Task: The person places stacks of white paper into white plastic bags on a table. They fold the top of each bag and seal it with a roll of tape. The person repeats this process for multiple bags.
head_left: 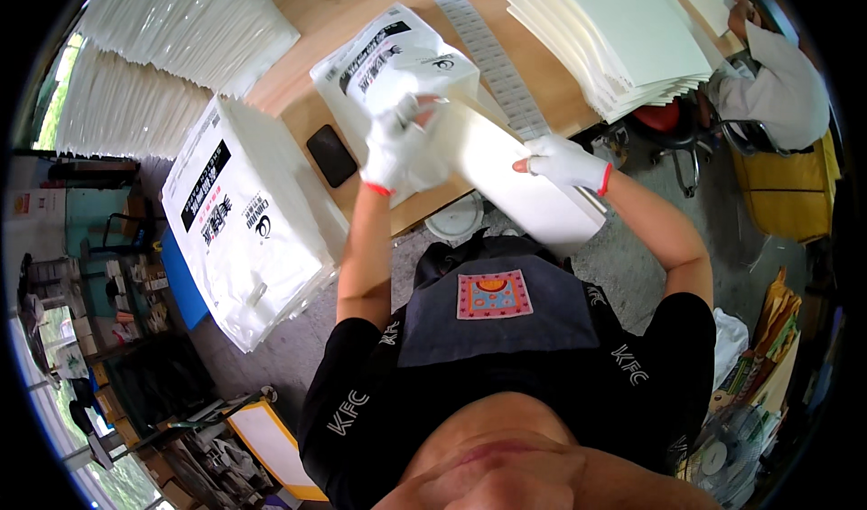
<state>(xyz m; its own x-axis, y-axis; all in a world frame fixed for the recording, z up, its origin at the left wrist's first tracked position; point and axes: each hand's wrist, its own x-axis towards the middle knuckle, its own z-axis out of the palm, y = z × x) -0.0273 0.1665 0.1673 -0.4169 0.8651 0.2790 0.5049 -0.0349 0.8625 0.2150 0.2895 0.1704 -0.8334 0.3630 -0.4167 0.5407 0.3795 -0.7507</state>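
A white stack of boards or sheets slants across the table's front edge, its near end jutting out over the floor. My right hand, in a white glove with a red cuff, grips the stack's right side with the thumb on top. At the stack's far end lies a white printed plastic bag; whether the stack reaches into it I cannot tell. My left hand, gloved the same way, is beside the bag's near edge and the stack's left side. Motion smears its fingers, so its hold is unclear.
A filled printed bag stands at the left, below piles of plastic-wrapped sheets. A black phone lies on the wooden table. White boards are stacked far right, near a seated person. A lidded bucket stands below.
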